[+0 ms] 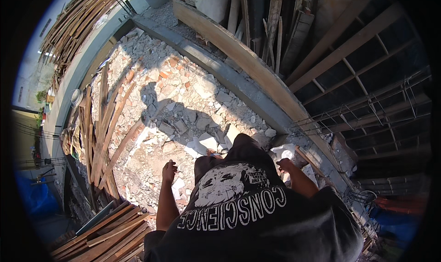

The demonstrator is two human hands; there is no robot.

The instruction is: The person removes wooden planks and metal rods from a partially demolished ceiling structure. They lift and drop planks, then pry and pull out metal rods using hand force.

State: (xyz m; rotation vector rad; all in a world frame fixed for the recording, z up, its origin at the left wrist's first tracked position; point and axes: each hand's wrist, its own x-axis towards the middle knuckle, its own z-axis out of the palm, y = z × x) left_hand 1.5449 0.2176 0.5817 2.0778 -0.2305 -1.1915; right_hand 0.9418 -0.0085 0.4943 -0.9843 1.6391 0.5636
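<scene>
My left hand (169, 171) hangs over the rubble beside my left leg, its fingers loosely curled in with nothing seen in them. On the other side, my right hand (285, 165) is out next to my dark trousers (248, 151), fingers partly stretched and holding nothing visible. Below the right hand lie a pale, crumpled white piece (285, 150) and a thin wooden strip (308, 159). Flat white broken slabs (202, 143) lie just ahead of my legs. Neither hand touches any of these.
Broken brick and concrete rubble (183, 85) fills the walled area. Long timber strips (103, 133) lie across it at left; more planks (108, 234) are stacked near left. A concrete beam (220, 66) and a long board (248, 55) edge the right. Steel rebar (372, 106) sticks out there.
</scene>
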